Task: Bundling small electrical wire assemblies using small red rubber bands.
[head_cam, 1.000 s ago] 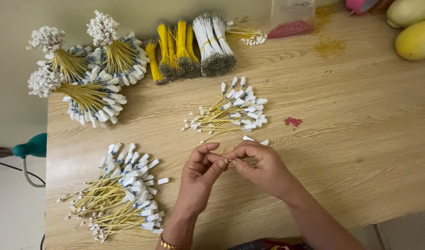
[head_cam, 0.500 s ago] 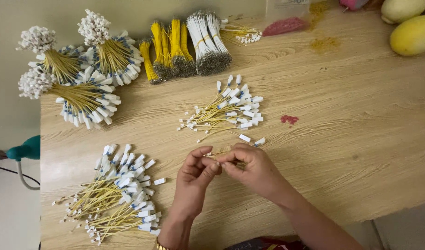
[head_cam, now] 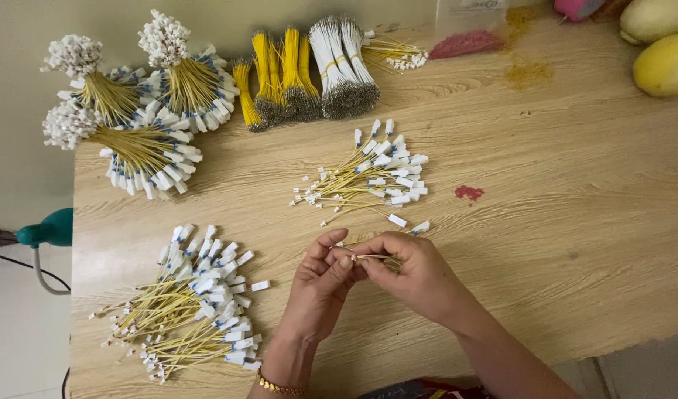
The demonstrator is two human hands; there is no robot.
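- Yellow wire (head_cam: pixel 374 257), thin and short, sits pinched between both hands just above the near table edge; the left hand (head_cam: pixel 320 284) and right hand (head_cam: pixel 413 273) each close thumb and fingertips on it
- It looks light, limp and easily kinked; best held near its end, by the small connector
- Near left lies a loose pile of wires with white plugs (head_cam: pixel 195 299); just beyond the hands a second pile (head_cam: pixel 368 177), with stray plugs close by
- Farther off on the wooden table (head_cam: pixel 560 222): tied bundles (head_cam: pixel 136 111), yellow and white sheaves (head_cam: pixel 309 74), fruit (head_cam: pixel 668 63)
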